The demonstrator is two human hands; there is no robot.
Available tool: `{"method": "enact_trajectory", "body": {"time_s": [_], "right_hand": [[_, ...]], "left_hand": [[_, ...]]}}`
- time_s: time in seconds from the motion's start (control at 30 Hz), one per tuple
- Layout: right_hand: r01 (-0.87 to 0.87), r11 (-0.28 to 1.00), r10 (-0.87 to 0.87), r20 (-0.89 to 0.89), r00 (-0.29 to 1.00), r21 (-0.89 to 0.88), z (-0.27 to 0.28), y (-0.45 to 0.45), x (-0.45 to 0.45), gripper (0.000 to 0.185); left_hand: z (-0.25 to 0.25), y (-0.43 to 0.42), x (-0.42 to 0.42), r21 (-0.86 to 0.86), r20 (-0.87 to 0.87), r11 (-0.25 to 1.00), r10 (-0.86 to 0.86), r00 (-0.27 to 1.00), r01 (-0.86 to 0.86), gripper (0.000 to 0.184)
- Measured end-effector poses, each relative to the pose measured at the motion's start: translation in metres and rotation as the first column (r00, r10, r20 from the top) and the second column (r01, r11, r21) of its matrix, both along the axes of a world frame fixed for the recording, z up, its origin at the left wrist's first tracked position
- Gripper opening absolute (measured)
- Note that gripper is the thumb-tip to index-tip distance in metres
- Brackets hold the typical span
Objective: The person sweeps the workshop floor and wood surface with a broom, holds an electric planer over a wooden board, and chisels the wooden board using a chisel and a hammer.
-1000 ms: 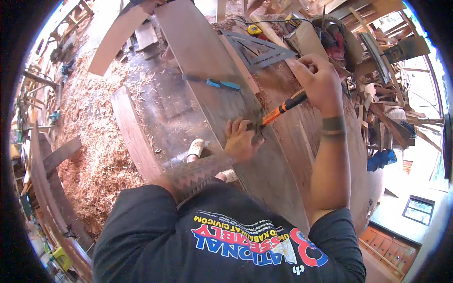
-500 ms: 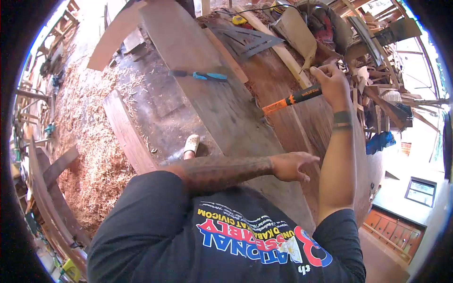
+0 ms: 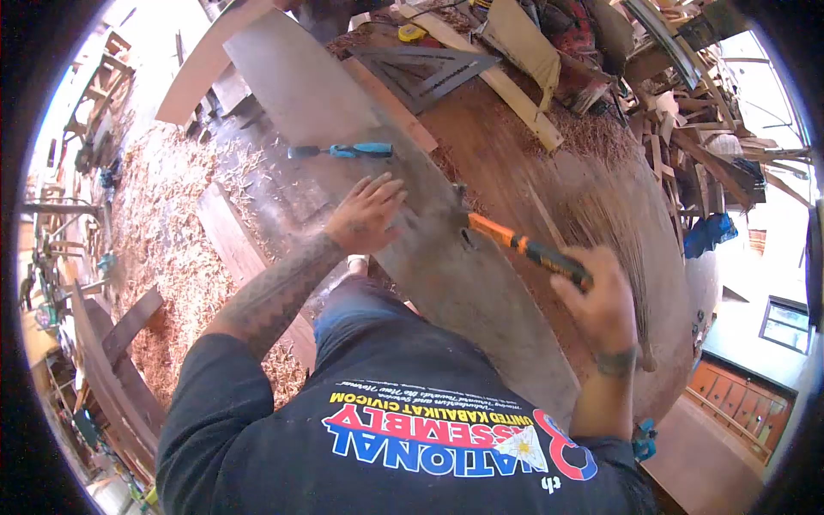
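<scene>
My right hand [image 3: 602, 296] is wrapped round the orange and black handle of a hammer [image 3: 525, 246]. The hammer's dark head, partly blurred, is over the edge of a long wooden board [image 3: 300, 81]. My left hand [image 3: 367, 216] is open, palm down with fingers stretched out, over the board's left side. Whether it touches the wood I cannot tell. Just beyond its fingertips lies a blue-handled tool [image 3: 360, 150], perhaps a chisel, across the board.
A metal triangle square [image 3: 416, 81], a yellow tape measure [image 3: 412, 33] and a pale wood strip [image 3: 506, 86] lie at the far side. A broom [image 3: 605, 215] lies at right. Wood shavings [image 3: 172, 223] and a loose plank [image 3: 236, 232] cover the left floor. Scrap wood [image 3: 704, 154] is piled right.
My left hand has swung from beside my right arm to the left, over the board near the blue-handled tool. My right hand has come lower and nearer with the hammer.
</scene>
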State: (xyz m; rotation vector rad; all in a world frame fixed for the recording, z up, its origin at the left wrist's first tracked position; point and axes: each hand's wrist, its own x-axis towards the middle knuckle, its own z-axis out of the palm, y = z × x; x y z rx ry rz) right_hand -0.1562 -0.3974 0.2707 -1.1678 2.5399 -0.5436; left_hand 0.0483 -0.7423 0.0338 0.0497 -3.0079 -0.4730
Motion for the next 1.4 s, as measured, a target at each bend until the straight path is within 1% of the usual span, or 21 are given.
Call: {"method": "enact_trajectory", "body": {"time_s": [0.03, 0.13, 0.23, 0.27, 0.37, 0.47, 0.5, 0.57, 0.6, 0.67, 0.7, 0.77, 0.9, 0.93, 1.03, 1.13, 1.17, 1.23, 1.3, 1.33, 1.4], "right_hand": [[0.02, 0.997, -0.021, 0.012, 1.0, 0.081, -0.007, 0.015, 0.004, 0.045], [0.007, 0.992, -0.009, 0.011, 1.0, 0.123, -0.036, 0.052, 0.014, 0.046], [0.157, 0.919, -0.207, 0.102, 0.973, 0.363, -0.051, 0.064, 0.044, 0.046], [0.213, 0.877, -0.323, 0.2, 0.925, 0.431, -0.05, 0.055, 0.056, 0.045], [0.286, 0.862, -0.433, 0.314, 0.845, 0.419, -0.076, 0.05, 0.099, 0.049], [0.314, 0.787, -0.553, 0.38, 0.742, 0.531, -0.095, 0.023, 0.131, 0.039], [0.309, 0.756, -0.594, 0.405, 0.695, 0.577, -0.104, 0.016, 0.141, 0.037], [0.427, 0.753, -0.658, 0.545, 0.52, 0.502, -0.138, 0.016, 0.165, 0.034], [0.489, 0.737, -0.668, 0.61, 0.426, 0.466, -0.145, 0.01, 0.174, 0.033], [0.494, 0.714, -0.696, 0.574, 0.431, 0.496, -0.147, -0.007, 0.185, 0.032], [0.491, 0.713, -0.699, 0.563, 0.44, 0.501, -0.149, -0.02, 0.186, 0.032], [0.512, 0.677, -0.731, 0.563, 0.386, 0.528, -0.148, -0.032, 0.193, 0.033], [0.524, 0.603, -0.793, 0.52, 0.316, 0.601, -0.149, -0.029, 0.199, 0.031], [0.557, 0.591, -0.798, 0.522, 0.301, 0.583, -0.161, -0.016, 0.204, 0.031], [0.565, 0.624, -0.777, 0.508, 0.372, 0.54, -0.176, 0.005, 0.202, 0.03], [0.524, 0.597, -0.802, 0.47, 0.369, 0.607, -0.139, -0.035, 0.173, 0.029], [0.51, 0.632, -0.775, 0.487, 0.402, 0.583, -0.146, -0.031, 0.171, 0.028], [0.473, 0.694, -0.72, 0.515, 0.466, 0.543, -0.167, -0.013, 0.168, 0.025], [0.591, 0.65, -0.717, 0.644, 0.268, 0.478, -0.171, -0.02, 0.164, 0.024], [0.646, 0.618, -0.689, 0.705, 0.171, 0.447, -0.176, -0.027, 0.16, 0.024], [0.706, 0.598, -0.643, 0.753, 0.139, 0.381, -0.187, -0.041, 0.152, 0.023]], "left_hand": [[-0.002, -0.006, -0.011, -0.074, -0.007, 0.997, -0.019, 1.0, 0.019, 0.075], [-0.016, 0.0, -0.051, -0.001, 0.015, 0.999, -0.049, 0.999, 0.049, 0.087], [-0.003, 0.001, -0.076, 0.04, 0.081, 0.997, -0.07, 0.994, 0.067, 0.091], [-0.001, -0.002, -0.079, 0.024, 0.103, 0.995, -0.098, 0.99, 0.096, 0.092], [0.003, -0.015, -0.081, -0.043, 0.157, 0.977, -0.2, 0.967, 0.209, 0.093], [0.017, -0.036, -0.086, -0.094, 0.193, 0.932, -0.329, 0.925, 0.351, 0.086], [0.023, -0.043, -0.094, -0.052, 0.306, 0.911, -0.374, 0.875, 0.408, 0.083], [0.049, -0.056, -0.112, 0.049, 0.515, 0.866, -0.448, 0.731, 0.497, 0.078], [0.046, -0.062, -0.114, 0.131, 0.475, 0.848, -0.508, 0.718, 0.513, 0.075], [0.043, -0.08, -0.112, 0.281, 0.394, 0.796, -0.606, 0.692, 0.537, 0.069], [0.043, -0.093, -0.107, 0.292, 0.257, 0.775, -0.628, 0.734, 0.56, 0.068], [0.043, -0.124, -0.088, 0.293, -0.021, 0.742, -0.625, 0.781, 0.602, 0.067], [0.018, -0.198, -0.061, 0.277, 0.175, 0.936, -0.274, 0.946, 0.22, 0.079], [0.016, -0.218, -0.056, 0.225, 0.179, 0.943, -0.289, 0.94, 0.247, 0.086], [0.007, -0.258, -0.046, 0.076, 0.222, 0.954, -0.3, 0.928, 0.29, 0.086], [0.007, -0.287, -0.053, -0.03, 0.271, 0.983, -0.164, 0.948, 0.179, 0.09], [0.004, -0.297, -0.057, -0.071, 0.27, 0.988, -0.115, 0.956, 0.139, 0.09], [-0.001, -0.303, -0.061, -0.024, 0.24, 0.997, -0.059, 0.969, 0.067, 0.092], [0.0, -0.29, -0.066, -0.089, 0.207, 0.995, -0.029, 0.978, 0.048, 0.092], [0.005, -0.277, -0.064, -0.15, 0.22, 0.982, -0.079, 0.972, 0.114, 0.095], [0.005, -0.257, -0.067, -0.031, 0.247, 0.956, -0.274, 0.929, 0.29, 0.094]]}}
